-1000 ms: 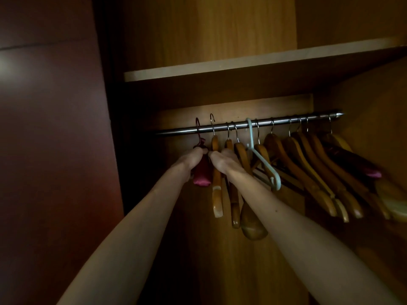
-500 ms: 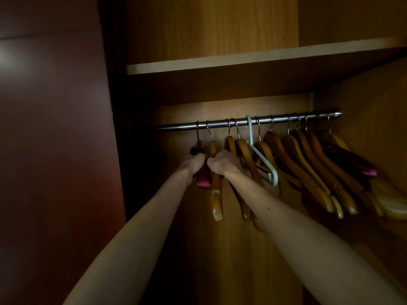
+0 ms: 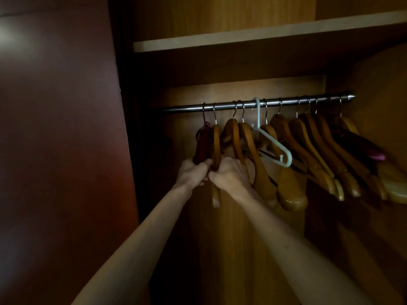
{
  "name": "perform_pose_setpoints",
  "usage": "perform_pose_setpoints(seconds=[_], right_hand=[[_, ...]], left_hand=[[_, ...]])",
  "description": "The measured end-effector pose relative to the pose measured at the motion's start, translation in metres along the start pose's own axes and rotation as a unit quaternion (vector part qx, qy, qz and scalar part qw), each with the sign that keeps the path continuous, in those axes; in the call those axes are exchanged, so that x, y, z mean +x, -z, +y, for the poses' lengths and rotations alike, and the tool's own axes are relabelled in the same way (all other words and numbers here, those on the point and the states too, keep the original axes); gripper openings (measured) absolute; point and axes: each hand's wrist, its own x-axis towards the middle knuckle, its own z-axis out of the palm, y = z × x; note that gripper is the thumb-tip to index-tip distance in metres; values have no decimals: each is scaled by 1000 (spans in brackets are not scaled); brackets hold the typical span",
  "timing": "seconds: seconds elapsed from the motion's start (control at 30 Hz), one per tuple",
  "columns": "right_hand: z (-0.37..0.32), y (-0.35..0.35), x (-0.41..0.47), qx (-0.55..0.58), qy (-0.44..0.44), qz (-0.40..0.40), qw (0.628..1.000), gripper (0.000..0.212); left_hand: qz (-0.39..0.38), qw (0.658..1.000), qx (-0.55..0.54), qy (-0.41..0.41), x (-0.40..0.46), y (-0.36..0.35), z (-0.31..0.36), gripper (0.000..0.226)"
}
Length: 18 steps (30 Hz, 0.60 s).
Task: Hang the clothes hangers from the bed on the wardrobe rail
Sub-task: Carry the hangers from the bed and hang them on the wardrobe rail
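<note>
**Both hands on the leftmost hangers at the rail**

Nearest the camera: two bare forearms reached up and forward into the wardrobe, converging just below the rail.

Left hand point(image 3: 193, 171) had its fingers curled round the lower part of the dark red hanger point(image 3: 202, 146). Right hand point(image 3: 230, 175) touched the left one, knuckles toward the camera, fingers clenched round the wooden hanger point(image 3: 216, 148) next to it (exact finger placement behind the wood can't be made out, too dark).

Both of those hangers had their hooks over the metal rail point(image 3: 222, 106), at its left end, hanging edge-on to the camera.

Further right along the rail: two more wooden hangers point(image 3: 233, 137) just beside the gripped pair, then a pale blue plastic hanger point(image 3: 274, 148), then a tight row of wooden hangers point(image 3: 308, 150) fanned out toward the right wall. Another dark red hanger point(image 3: 361, 146) sat among the rightmost ones.

Behind and above: a light-edged shelf point(image 3: 242, 38) ran across over the rail. Wardrobe back panel point(image 3: 242, 89) was wood-toned. Dark reddish door point(image 3: 61, 139) filled the left side of the view.
</note>
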Motion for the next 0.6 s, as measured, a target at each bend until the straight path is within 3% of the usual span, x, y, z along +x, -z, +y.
perform_pose_setpoints(seconds=[0.1, 0.23, 0.37, 0.47, 0.6], right_hand=[[11, -12, -26, 8, 8, -8, 1000, 44], [35, -28, -71, 37, 41, 5, 998, 54], [64, -48, -109, 58, 42, -11, 997, 65], [79, -64, -131, 79, 40, -37, 995, 83], [91, -91, -158, 80, 34, -75, 993, 81]], left_hand=[[-4, 1000, 9, 3, -17, 2, -13, 13], [-6, 998, 59, 16, -42, 6, -41, 46], [-26, 993, 119, 3, -69, 14, -68, 41], [-51, 981, 185, -32, -87, 20, -86, 39], [-56, 947, 291, -129, -110, 32, -99, 48]])
